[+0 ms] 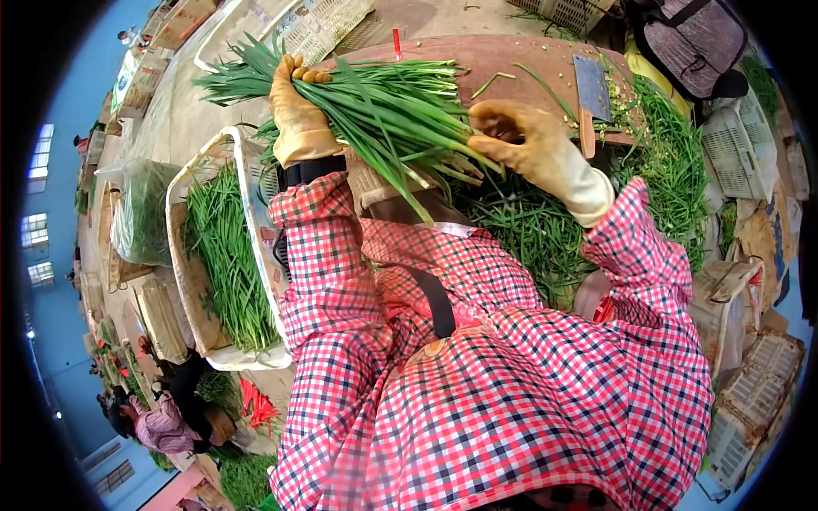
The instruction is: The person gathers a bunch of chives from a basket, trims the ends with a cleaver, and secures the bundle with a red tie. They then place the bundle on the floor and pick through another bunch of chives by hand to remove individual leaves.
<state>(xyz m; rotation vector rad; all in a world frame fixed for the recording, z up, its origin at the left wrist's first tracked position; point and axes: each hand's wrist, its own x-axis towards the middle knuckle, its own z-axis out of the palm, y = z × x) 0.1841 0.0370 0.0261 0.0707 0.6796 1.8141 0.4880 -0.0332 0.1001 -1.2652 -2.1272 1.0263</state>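
My left hand (300, 115), in a yellowed work glove, is closed around a bunch of long flat green leaves that look like garlic chives (383, 111). Their leafy tips point left and the pale stem ends point right. My right hand (541, 153), gloved the same way, pinches a stem end between thumb and finger at the bunch's right side. Beyond the bunch lies a reddish board (503, 64), and on it rests a cleaver (590, 98) with a wooden handle. Loose stems and trimmed bits are scattered around the blade.
To the left stands a white crate (175, 221) filled with chives. A heap of cut leaves (545, 221) covers the floor below the board and to its right. Plastic crates (750, 409) line the right side. At lower left, a person (162, 422) sits near red strips (257, 404).
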